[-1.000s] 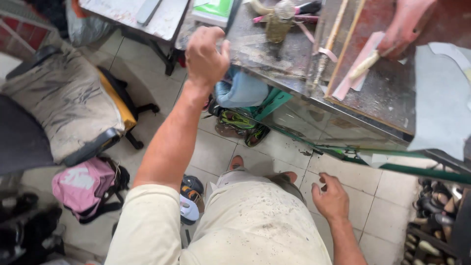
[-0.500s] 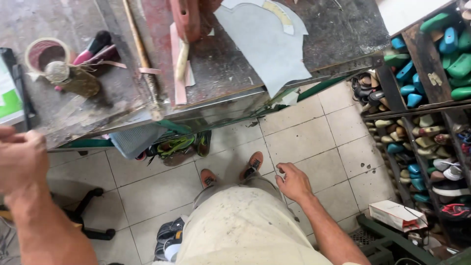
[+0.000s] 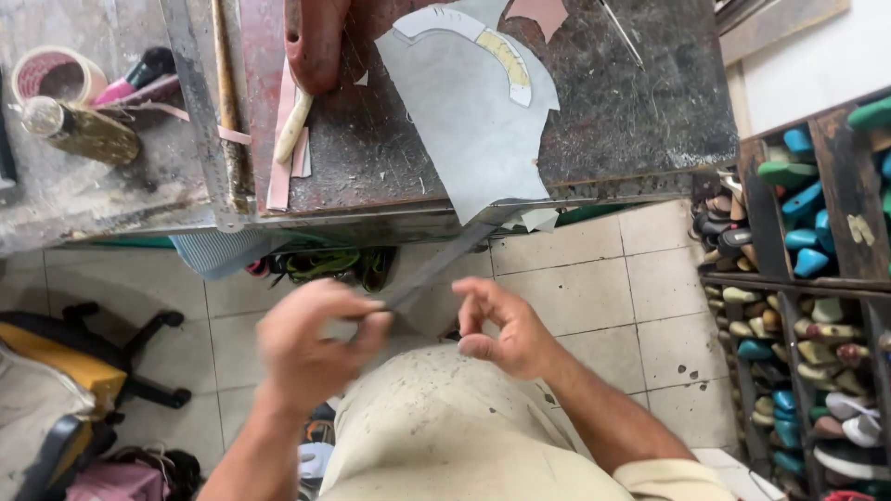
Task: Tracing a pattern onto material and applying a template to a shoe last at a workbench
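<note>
A grey leather sheet [image 3: 473,121] with a pale yellow curved band lies on the dark worn workbench [image 3: 631,111] and hangs over its front edge. From that edge a narrow grey strip [image 3: 436,267] runs down to my left hand [image 3: 311,351], which pinches its lower end above my lap. Just right of the strip is my right hand [image 3: 506,327], fingers curled and apart, holding nothing that I can see. At the top, another person's hand [image 3: 316,37] rests on the bench over a cream-handled tool [image 3: 291,125].
Shelves of coloured shoe lasts and shoes [image 3: 807,278] stand at the right. A tape roll [image 3: 54,76], a bottle [image 3: 79,133] and a metal bar [image 3: 232,121] lie on the bench's left part. A chair with a yellow cushion [image 3: 65,371] stands on the tiled floor at left.
My left hand has come down from the bench edge to my lap and taken the grey strip. My right hand has risen off my thigh toward it.
</note>
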